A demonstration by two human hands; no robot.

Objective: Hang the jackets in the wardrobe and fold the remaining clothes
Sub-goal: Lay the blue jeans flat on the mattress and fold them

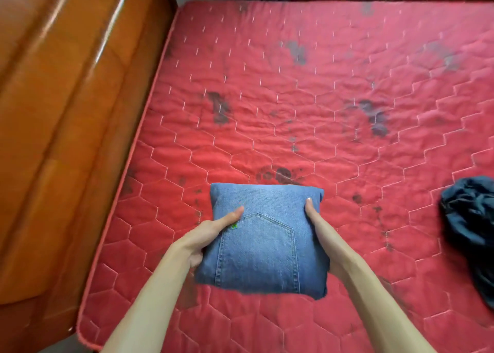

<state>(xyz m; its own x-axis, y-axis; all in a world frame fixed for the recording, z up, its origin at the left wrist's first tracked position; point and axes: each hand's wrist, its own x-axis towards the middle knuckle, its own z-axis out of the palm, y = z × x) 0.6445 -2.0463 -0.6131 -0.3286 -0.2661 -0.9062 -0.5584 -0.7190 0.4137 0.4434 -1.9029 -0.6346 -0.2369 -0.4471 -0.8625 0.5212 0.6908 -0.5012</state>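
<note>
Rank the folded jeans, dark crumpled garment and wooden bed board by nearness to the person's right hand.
1. The folded jeans: held in the right hand.
2. The dark crumpled garment: lying off to its right.
3. The wooden bed board: far left, beyond the jeans.

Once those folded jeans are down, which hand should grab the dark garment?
Probably the right hand: the dark garment lies on its side of the mattress, while the left hand holds the jeans' opposite edge.
</note>
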